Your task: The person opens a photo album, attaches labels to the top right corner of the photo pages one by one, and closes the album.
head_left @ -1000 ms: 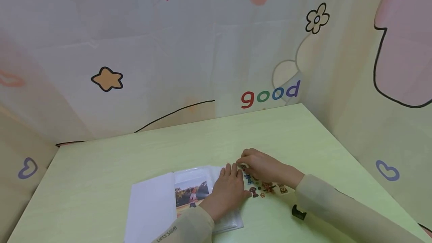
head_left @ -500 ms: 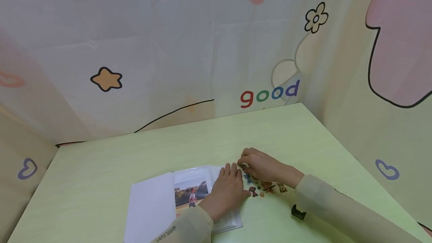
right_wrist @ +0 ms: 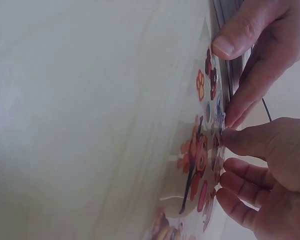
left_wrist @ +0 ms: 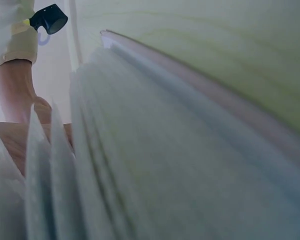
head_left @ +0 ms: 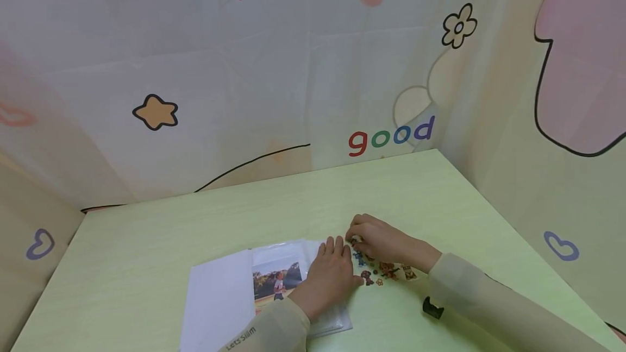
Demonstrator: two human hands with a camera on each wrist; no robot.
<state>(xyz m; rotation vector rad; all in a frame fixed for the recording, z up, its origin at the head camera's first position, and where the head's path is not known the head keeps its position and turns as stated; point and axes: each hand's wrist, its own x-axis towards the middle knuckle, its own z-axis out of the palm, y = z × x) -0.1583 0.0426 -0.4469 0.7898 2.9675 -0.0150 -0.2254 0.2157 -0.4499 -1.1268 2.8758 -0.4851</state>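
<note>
An open photo album (head_left: 215, 292) with clear sleeves lies on the table; one sleeve shows a photo (head_left: 266, 278) of a person outdoors. My left hand (head_left: 331, 270) rests palm down on the album's right side, fingers straight, thumb reaching to the sticker sheet (head_left: 388, 270). This clear sheet of small cartoon figures lies just right of the album. At its far left corner my right hand (head_left: 379, 239) pinches with thumb and curled fingertips. In the right wrist view, the right thumb and fingertips meet the edge of the sheet (right_wrist: 195, 160). Album pages (left_wrist: 155, 140) fill the left wrist view.
A small black camera (head_left: 432, 307) sits at the right sleeve's cuff. The pale green table (head_left: 235, 216) meets a printed cloth backdrop (head_left: 274, 80) behind and at both sides.
The right hand's fingertips have shifted very slightly to the right at the sheet's corner. The left hand and the album hold still.
</note>
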